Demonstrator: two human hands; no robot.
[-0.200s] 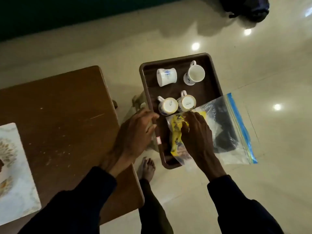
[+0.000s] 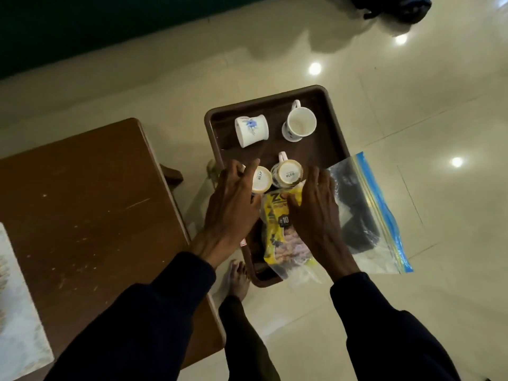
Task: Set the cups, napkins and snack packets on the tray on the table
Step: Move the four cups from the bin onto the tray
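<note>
A dark brown tray (image 2: 275, 155) sits to the right of the wooden table (image 2: 90, 202), above the floor. It holds a floral cup (image 2: 251, 130) lying on its side, an upright white cup (image 2: 299, 123) and two upturned cups (image 2: 287, 174) (image 2: 261, 180). A yellow snack packet (image 2: 277, 232) lies at the tray's near end, partly inside a clear zip bag (image 2: 371, 215) with a blue seal. My left hand (image 2: 233, 210) is spread over the left upturned cup. My right hand (image 2: 319, 215) lies flat on the packet and bag. No napkins show.
A white patterned mat (image 2: 16, 312) lies on the table's near left corner. My bare foot (image 2: 237, 279) stands on the glossy tiled floor between table and tray. A dark bag (image 2: 395, 6) sits on the floor at the far right.
My left hand has moved from the tray's left edge forward over the left upturned cup. My right hand has slid forward on the packet, fingers now straighter.
</note>
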